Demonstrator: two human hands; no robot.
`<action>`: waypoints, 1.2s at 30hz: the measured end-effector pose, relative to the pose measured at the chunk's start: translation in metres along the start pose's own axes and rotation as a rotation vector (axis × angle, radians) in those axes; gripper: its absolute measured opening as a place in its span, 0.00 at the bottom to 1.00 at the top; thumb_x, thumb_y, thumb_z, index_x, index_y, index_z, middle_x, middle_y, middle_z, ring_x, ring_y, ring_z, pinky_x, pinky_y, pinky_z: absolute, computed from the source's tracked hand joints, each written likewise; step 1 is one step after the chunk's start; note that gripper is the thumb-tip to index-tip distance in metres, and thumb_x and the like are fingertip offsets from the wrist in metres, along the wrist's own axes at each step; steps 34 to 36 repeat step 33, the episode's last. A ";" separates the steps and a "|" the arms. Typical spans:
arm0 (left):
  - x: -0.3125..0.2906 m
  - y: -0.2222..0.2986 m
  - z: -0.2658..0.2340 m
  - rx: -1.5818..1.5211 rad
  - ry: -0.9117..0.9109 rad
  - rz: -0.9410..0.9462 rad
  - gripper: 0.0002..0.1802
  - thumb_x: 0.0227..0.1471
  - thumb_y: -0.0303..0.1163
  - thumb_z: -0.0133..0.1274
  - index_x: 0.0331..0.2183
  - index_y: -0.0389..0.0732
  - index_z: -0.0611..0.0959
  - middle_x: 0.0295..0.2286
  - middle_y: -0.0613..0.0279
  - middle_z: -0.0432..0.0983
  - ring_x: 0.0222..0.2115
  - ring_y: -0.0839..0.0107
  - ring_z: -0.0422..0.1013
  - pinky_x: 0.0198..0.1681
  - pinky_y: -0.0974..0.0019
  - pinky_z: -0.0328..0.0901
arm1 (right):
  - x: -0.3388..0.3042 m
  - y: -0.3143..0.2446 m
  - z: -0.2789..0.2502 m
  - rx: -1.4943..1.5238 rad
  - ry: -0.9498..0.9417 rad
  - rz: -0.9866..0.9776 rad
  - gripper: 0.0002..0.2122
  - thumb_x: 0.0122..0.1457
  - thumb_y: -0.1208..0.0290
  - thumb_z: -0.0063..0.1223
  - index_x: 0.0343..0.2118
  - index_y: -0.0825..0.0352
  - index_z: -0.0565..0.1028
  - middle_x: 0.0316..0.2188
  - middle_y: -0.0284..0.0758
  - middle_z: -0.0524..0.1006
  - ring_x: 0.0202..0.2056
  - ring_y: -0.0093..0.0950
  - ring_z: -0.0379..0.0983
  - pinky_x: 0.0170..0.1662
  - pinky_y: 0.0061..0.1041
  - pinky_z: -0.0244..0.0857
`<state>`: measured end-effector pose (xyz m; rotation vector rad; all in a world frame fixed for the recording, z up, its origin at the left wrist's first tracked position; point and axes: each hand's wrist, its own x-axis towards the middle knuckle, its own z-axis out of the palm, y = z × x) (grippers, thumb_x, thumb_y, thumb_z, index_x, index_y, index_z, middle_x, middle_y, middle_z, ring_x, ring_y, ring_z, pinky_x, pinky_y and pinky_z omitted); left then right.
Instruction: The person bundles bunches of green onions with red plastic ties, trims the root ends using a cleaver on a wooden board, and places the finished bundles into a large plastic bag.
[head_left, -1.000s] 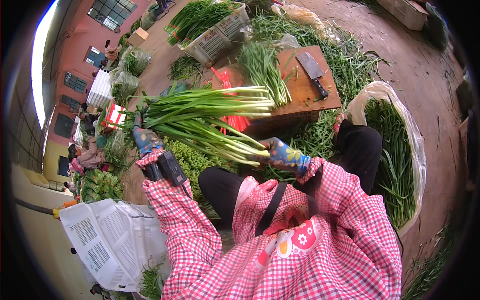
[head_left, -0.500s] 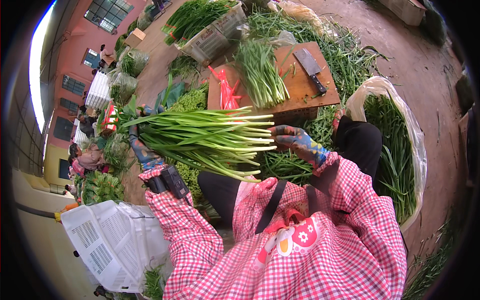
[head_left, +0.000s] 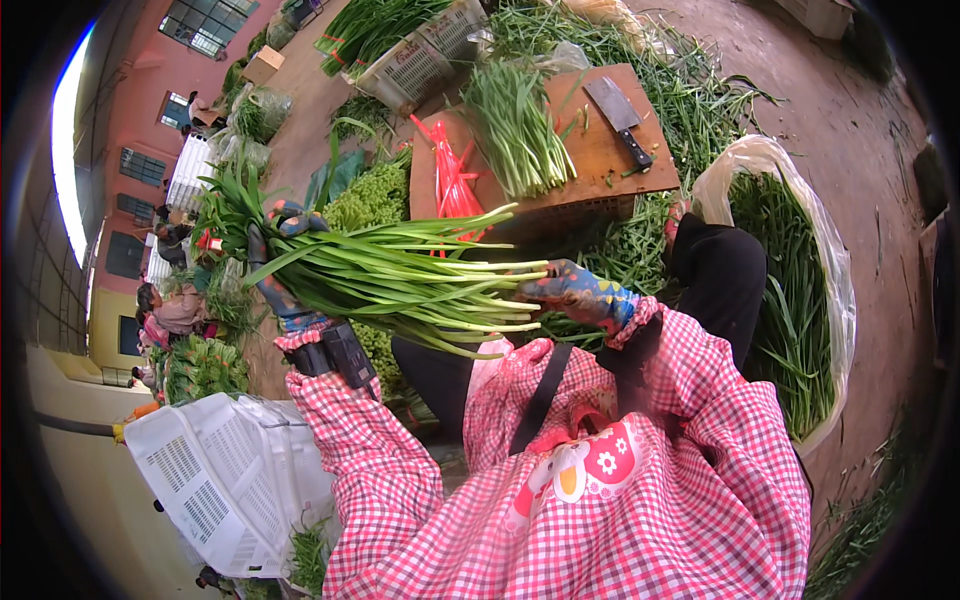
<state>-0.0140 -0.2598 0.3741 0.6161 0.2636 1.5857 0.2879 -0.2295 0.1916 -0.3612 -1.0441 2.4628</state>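
Note:
A bunch of garlic chives [head_left: 400, 268] lies sideways in front of me, leaves to the left and pale stem ends to the right. My left hand [head_left: 285, 255], in a blue patterned glove, is closed round its leafy part. At the stem ends, my gloved right hand [head_left: 588, 294] has its fingers drawn together on a few stalks; their tips are partly hidden. Beyond the bunch, a wooden board [head_left: 610, 110] carries a second pile of chives [head_left: 520, 130], a cleaver [head_left: 617, 118] and red plastic ties [head_left: 455, 180].
An open plastic sack of greens [head_left: 785, 300] stands at my right knee. Loose leaves [head_left: 690, 110] cover the floor behind the board. A crate of chives [head_left: 420, 65] is at the far side, white crates [head_left: 225, 480] at lower left. Other people [head_left: 175, 305] sit at far left.
My right hand has moved left onto the stem ends, its fingers closing in on them. The bunch has shifted slightly left, still in my left hand.

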 end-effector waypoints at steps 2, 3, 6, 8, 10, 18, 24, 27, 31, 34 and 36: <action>0.001 -0.005 0.002 0.027 0.008 0.028 0.14 0.53 0.39 0.45 0.34 0.38 0.74 0.38 0.61 0.69 0.32 0.74 0.67 0.49 0.61 0.59 | -0.001 0.001 0.000 -0.039 -0.003 -0.011 0.17 0.53 0.70 0.52 0.46 0.69 0.69 0.37 0.35 0.75 0.38 0.23 0.71 0.43 0.22 0.65; 0.001 -0.005 0.003 0.059 0.012 0.065 0.14 0.53 0.39 0.44 0.34 0.38 0.74 0.38 0.61 0.69 0.32 0.74 0.67 0.49 0.61 0.59 | -0.001 0.000 0.001 -0.083 -0.017 -0.022 0.17 0.52 0.71 0.53 0.45 0.69 0.69 0.36 0.35 0.75 0.36 0.21 0.72 0.42 0.20 0.65; -0.001 -0.004 0.001 -0.006 0.016 0.036 0.14 0.54 0.39 0.44 0.34 0.38 0.75 0.39 0.60 0.69 0.31 0.73 0.67 0.48 0.61 0.59 | -0.004 0.005 -0.003 -0.038 -0.006 0.016 0.17 0.52 0.71 0.53 0.45 0.69 0.69 0.38 0.34 0.75 0.39 0.21 0.71 0.42 0.19 0.64; 0.001 -0.005 -0.001 -0.063 0.002 -0.002 0.14 0.54 0.39 0.43 0.34 0.38 0.75 0.39 0.60 0.69 0.31 0.73 0.67 0.48 0.61 0.59 | -0.007 0.009 -0.004 0.001 -0.032 0.004 0.17 0.52 0.70 0.53 0.46 0.69 0.69 0.39 0.33 0.74 0.40 0.22 0.71 0.42 0.20 0.64; 0.000 -0.001 -0.003 0.008 0.045 0.051 0.15 0.53 0.39 0.44 0.34 0.37 0.75 0.38 0.61 0.69 0.30 0.74 0.67 0.47 0.62 0.60 | -0.010 0.004 0.011 0.035 -0.001 -0.020 0.15 0.54 0.67 0.51 0.42 0.68 0.71 0.33 0.30 0.75 0.29 0.17 0.70 0.32 0.17 0.65; 0.001 -0.004 -0.003 -0.083 0.007 0.009 0.15 0.53 0.39 0.44 0.35 0.38 0.74 0.36 0.62 0.69 0.30 0.74 0.66 0.46 0.62 0.60 | -0.008 0.003 0.016 -0.018 -0.037 -0.088 0.14 0.53 0.70 0.52 0.41 0.69 0.71 0.35 0.32 0.75 0.34 0.19 0.71 0.36 0.19 0.66; -0.004 0.009 -0.017 -0.016 -0.081 -0.002 0.16 0.54 0.40 0.42 0.35 0.38 0.74 0.36 0.65 0.66 0.31 0.74 0.67 0.45 0.61 0.61 | -0.009 0.007 0.021 0.052 -0.075 -0.087 0.13 0.52 0.69 0.53 0.40 0.69 0.72 0.31 0.31 0.75 0.30 0.17 0.71 0.32 0.17 0.66; -0.006 0.014 -0.024 0.035 -0.130 -0.034 0.18 0.56 0.41 0.38 0.36 0.38 0.74 0.35 0.66 0.64 0.32 0.75 0.67 0.45 0.59 0.61 | -0.009 0.012 0.009 -0.105 -0.084 0.068 0.21 0.50 0.68 0.55 0.47 0.72 0.66 0.45 0.38 0.70 0.44 0.24 0.67 0.48 0.25 0.61; -0.005 0.014 -0.026 0.036 -0.204 -0.028 0.18 0.56 0.41 0.36 0.39 0.37 0.72 0.34 0.66 0.64 0.32 0.75 0.66 0.45 0.58 0.60 | -0.013 0.008 0.011 0.063 -0.164 -0.036 0.35 0.44 0.57 0.61 0.52 0.72 0.60 0.49 0.40 0.66 0.48 0.29 0.65 0.50 0.25 0.60; -0.004 0.015 -0.026 0.043 -0.254 -0.046 0.19 0.56 0.41 0.36 0.41 0.37 0.70 0.35 0.66 0.64 0.32 0.75 0.66 0.46 0.58 0.60 | -0.008 0.011 0.017 0.161 -0.285 -0.233 0.37 0.41 0.56 0.63 0.52 0.67 0.60 0.45 0.38 0.70 0.43 0.24 0.68 0.42 0.20 0.66; -0.004 0.015 -0.026 0.043 -0.254 -0.046 0.19 0.56 0.41 0.36 0.41 0.37 0.70 0.35 0.66 0.64 0.32 0.75 0.66 0.46 0.58 0.60 | -0.008 0.011 0.017 0.161 -0.285 -0.233 0.37 0.41 0.56 0.63 0.52 0.67 0.60 0.45 0.38 0.70 0.43 0.24 0.68 0.42 0.20 0.66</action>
